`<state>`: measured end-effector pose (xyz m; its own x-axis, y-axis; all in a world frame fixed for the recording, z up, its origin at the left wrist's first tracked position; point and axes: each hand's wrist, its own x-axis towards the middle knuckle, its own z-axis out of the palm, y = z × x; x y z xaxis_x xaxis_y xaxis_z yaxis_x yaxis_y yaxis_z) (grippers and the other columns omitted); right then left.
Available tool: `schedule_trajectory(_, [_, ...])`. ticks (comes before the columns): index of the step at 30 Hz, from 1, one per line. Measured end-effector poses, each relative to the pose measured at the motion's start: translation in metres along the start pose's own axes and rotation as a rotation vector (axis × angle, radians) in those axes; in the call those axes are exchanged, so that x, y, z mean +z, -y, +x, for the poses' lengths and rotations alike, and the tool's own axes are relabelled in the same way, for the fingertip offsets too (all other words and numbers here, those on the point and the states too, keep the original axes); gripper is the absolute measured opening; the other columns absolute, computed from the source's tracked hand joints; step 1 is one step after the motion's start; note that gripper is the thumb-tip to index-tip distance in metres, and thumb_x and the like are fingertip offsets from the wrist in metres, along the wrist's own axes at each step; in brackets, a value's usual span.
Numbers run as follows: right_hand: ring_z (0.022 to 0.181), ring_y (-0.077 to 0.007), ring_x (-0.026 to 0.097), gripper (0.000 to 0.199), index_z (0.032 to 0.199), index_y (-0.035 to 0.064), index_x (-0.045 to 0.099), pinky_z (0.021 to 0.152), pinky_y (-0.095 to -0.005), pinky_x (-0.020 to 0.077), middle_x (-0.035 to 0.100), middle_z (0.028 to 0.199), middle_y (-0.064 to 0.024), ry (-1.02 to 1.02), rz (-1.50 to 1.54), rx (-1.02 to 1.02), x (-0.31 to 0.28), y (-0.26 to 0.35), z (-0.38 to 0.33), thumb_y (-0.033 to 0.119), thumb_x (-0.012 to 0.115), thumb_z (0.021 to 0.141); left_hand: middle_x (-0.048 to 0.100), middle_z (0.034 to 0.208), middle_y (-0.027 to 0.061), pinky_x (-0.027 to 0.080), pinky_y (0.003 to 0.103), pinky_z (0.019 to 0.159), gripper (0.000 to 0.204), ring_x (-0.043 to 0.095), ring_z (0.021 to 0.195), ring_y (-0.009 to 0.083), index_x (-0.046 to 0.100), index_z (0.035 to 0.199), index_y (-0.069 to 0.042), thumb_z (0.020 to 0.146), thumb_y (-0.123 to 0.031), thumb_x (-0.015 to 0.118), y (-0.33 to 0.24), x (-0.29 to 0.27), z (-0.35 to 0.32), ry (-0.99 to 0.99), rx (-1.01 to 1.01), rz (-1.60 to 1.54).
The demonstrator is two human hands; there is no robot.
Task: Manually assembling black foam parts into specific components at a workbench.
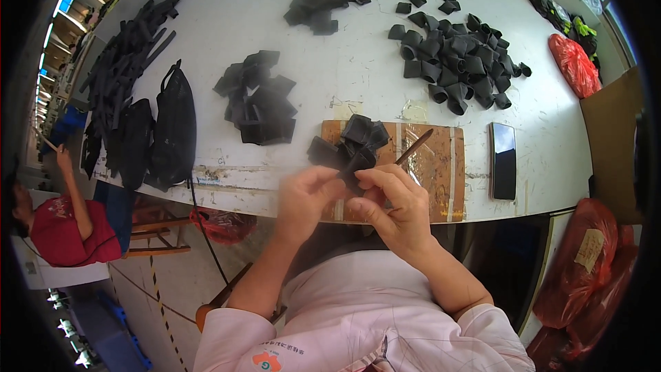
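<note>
White worktable [358,89] spreads ahead; over its near edge my left hand [306,203] and right hand [392,207] both pinch one black fabric piece [352,171] between their fingertips, above the wooden board [434,165].

Probably a workshop: worktable [289,96] of black fabric pieces [458,55]

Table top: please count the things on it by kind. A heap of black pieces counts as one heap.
Heaps of black pieces: 5
Black bags: 2
Wooden board: 1
Pointed wooden stick: 1
Phone: 1
Red plastic bag: 1
Total: 11
</note>
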<state>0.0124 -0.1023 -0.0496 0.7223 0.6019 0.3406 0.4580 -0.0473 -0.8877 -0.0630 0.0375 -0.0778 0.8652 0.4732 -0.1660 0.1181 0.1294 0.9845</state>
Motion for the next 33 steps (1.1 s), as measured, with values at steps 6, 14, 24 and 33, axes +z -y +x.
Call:
schedule_trajectory(6, [0.063, -0.0216, 0.056, 0.027, 0.091, 0.001, 0.058, 0.051, -0.0296, 0.046, 0.055, 0.078, -0.009, -0.055, -0.155, -0.218, 0.0, 0.0, -0.003, 0.006, 0.068, 0.067, 0.057, 0.075, -0.0006, 0.044, 0.02, 0.062, 0.009, 0.052, 0.068, 0.0053, 0.058, 0.086, 0.001, 0.081, -0.007, 0.059, -0.004, 0.016, -0.021, 0.007, 0.202, -0.029])
schedule_trajectory(14, [0.07, -0.0239, 0.054, 0.023, 0.089, -0.0013, 0.054, 0.055, -0.0314, 0.0463, 0.052, 0.08, -0.0098, -0.015, -0.421, -0.387, -0.004, -0.001, -0.01, 0.001, 0.06, 0.067, 0.059, 0.075, 0.0034, 0.046, 0.02, 0.061, 0.011, 0.055, 0.066, 0.0071, 0.057, 0.083, 0.004, 0.083, -0.008, 0.058, 0.001, 0.024, -0.025, 0.065, 0.085, -0.292])
schedule_trajectory(24, [0.068, -0.0248, 0.052, 0.016, 0.083, 0.0024, 0.052, 0.052, -0.0335, 0.0456, 0.047, 0.073, -0.0086, 0.063, -0.554, -0.304, 0.008, -0.011, -0.017, 0.006, 0.058, 0.068, 0.058, 0.069, 0.0015, 0.038, 0.015, 0.045, 0.013, 0.051, 0.054, 0.0015, 0.055, 0.085, 0.003, 0.075, 0.011, 0.056, 0.017, 0.044, -0.029, -0.409, 0.476, 0.397])
schedule_trajectory(33, [0.057, -0.0148, 0.054, 0.008, 0.076, 0.0022, 0.061, 0.051, -0.0241, 0.0425, 0.056, 0.07, -0.0038, -0.031, 0.408, 0.301, -0.018, -0.012, -0.005, 0.0, 0.062, 0.068, 0.054, 0.074, 0.0053, 0.026, 0.016, 0.037, 0.015, 0.033, 0.04, 0.0014, 0.05, 0.089, 0.001, 0.075, 0.005, 0.052, -0.037, 0.039, -0.023, 0.081, -0.212, -0.613])
